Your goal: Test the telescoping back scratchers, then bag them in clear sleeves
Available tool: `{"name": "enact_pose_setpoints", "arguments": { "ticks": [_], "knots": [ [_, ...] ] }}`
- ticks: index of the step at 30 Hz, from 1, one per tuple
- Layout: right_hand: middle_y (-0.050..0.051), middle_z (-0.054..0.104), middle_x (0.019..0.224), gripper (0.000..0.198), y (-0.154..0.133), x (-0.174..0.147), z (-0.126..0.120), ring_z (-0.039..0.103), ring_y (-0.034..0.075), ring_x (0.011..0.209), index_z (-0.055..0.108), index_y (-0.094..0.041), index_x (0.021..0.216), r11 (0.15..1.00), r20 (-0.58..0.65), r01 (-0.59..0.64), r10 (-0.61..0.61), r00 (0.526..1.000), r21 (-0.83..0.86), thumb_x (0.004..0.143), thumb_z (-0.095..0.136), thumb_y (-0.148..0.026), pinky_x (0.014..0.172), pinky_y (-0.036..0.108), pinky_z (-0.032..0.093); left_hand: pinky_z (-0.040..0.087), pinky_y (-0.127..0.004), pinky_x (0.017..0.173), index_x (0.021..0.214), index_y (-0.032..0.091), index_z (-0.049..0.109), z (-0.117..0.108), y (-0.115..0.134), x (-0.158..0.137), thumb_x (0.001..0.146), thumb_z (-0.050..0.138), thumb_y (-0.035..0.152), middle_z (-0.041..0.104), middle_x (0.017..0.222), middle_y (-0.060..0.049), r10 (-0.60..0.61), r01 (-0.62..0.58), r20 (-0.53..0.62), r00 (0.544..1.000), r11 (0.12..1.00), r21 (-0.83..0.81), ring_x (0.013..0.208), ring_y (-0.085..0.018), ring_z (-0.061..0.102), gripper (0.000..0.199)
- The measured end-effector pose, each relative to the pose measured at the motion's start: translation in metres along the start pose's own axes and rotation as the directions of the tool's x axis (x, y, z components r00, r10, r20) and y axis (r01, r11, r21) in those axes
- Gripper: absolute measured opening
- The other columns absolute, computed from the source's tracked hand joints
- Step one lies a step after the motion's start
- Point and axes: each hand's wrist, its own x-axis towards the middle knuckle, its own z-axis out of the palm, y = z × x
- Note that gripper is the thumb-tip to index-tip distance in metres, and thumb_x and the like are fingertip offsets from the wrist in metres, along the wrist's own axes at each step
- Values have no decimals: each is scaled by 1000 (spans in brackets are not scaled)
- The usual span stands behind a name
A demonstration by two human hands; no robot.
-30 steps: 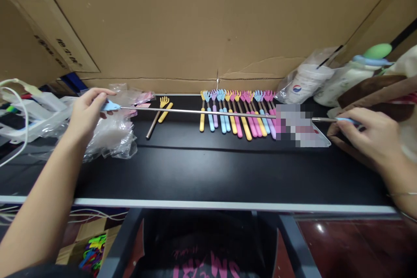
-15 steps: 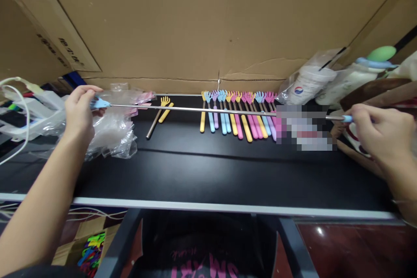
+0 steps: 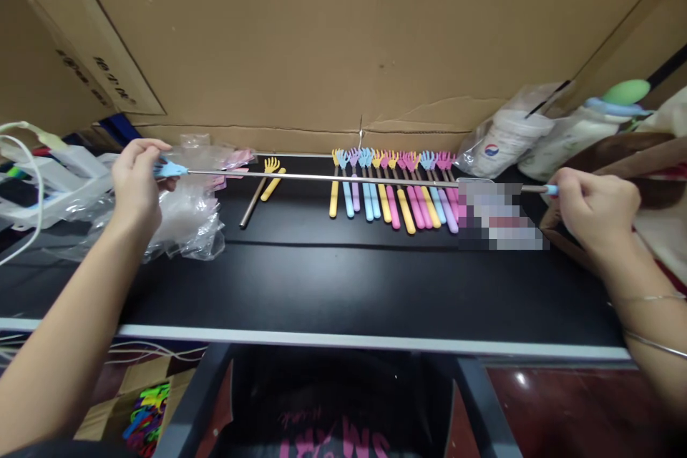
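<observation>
A telescopic back scratcher point(image 3: 322, 178) is stretched out level above the black table. My left hand point(image 3: 140, 175) pinches its blue claw head, while my right hand point(image 3: 595, 211) is closed round the blue handle, most of which the fingers hide. Beneath and behind the rod lies a row of several back scratchers point(image 3: 394, 189) in yellow, blue, purple and pink, claws toward the cardboard. Left of the row are a yellow claw with its metal tube point(image 3: 254, 200) and a separate yellow handle point(image 3: 274, 184).
Crumpled clear plastic bags point(image 3: 185, 222) lie by my left forearm, beside a white plastic rack point(image 3: 59, 179). A bagged white cup point(image 3: 509, 139) and a bottle point(image 3: 569, 139) stand at the back right. Cardboard point(image 3: 300, 36) walls the back. A box of colourful pieces point(image 3: 147, 411) sits below.
My right hand has moved left with the handle, so the rod is slightly shorter. My left hand has shifted a little to the right.
</observation>
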Motion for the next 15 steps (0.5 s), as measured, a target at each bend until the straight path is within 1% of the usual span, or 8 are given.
{"name": "enact_pose_setpoints", "arguments": {
  "ticks": [3, 5, 8, 15],
  "knots": [
    [5, 46, 48, 38, 2, -3, 0, 46, 19, 54, 56, -20, 59, 1000, 22, -17, 17, 1000, -1, 76, 30, -40, 51, 28, 25, 27, -17, 30, 75, 15, 53, -1, 1, 1, 78, 41, 7, 39, 49, 8, 15, -15, 0, 1000, 1000, -7, 33, -8, 36, 14],
    [5, 45, 48, 38, 1, -4, 0, 46, 19, 53, 57, -20, 59, 1000, 13, -17, 17, 1000, -3, 76, 30, -40, 51, 28, 24, 27, -17, 29, 75, 15, 53, -1, 1, 1, 78, 41, 6, 38, 48, 8, 10, -10, -10, 1000, 1000, -7, 33, -8, 35, 15],
    [4, 44, 47, 38, 0, -4, -2, 46, 18, 52, 58, -20, 60, 1000, -34, -22, 22, 999, -1, 76, 30, -39, 50, 28, 24, 27, -17, 29, 74, 15, 53, -1, 0, 0, 77, 41, 5, 39, 48, 7, 23, -23, -8, 1000, 1000, 7, 34, -8, 35, 16],
    [5, 48, 50, 34, 7, -7, -2, 48, 18, 53, 59, -19, 63, 999, -141, -32, 32, 990, 1, 79, 32, -34, 51, 28, 26, 29, -16, 33, 76, 14, 55, 2, -8, -7, 78, 43, 7, 42, 51, 6, 128, -131, 66, 990, 991, 41, 37, -8, 38, 14]
  ]
}}
